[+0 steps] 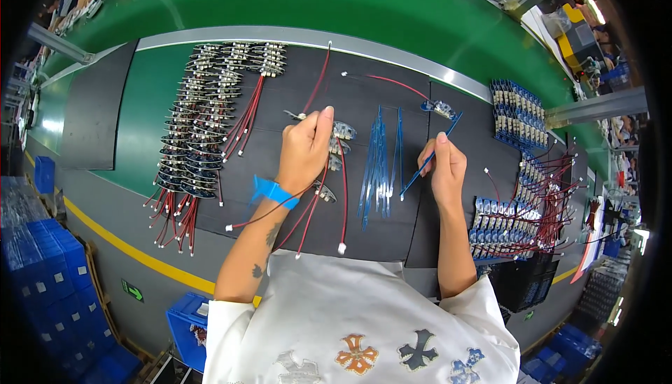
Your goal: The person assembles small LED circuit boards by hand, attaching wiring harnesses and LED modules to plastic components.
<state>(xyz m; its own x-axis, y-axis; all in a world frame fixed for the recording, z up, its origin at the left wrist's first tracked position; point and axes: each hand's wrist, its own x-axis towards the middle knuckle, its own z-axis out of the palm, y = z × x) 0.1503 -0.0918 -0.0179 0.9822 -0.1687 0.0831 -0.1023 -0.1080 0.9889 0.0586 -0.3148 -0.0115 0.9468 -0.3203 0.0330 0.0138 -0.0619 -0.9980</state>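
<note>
Across the dark surface [385, 242], overlapping rows of wired boards [198, 116] lay to the left, with stacks of blue boards [518, 114] to the right. Left hand [304, 149] was curled; right hand [446, 170] was closed in a pinch. Between them lay a loose bundle of blue strips [376, 167]. Right fingertips gripped one slanted blue strip [414, 179], upper end near a single board [441, 109]. Beside the left fingertips sat a small board [295, 114]; could not tell whether gripped.
</note>
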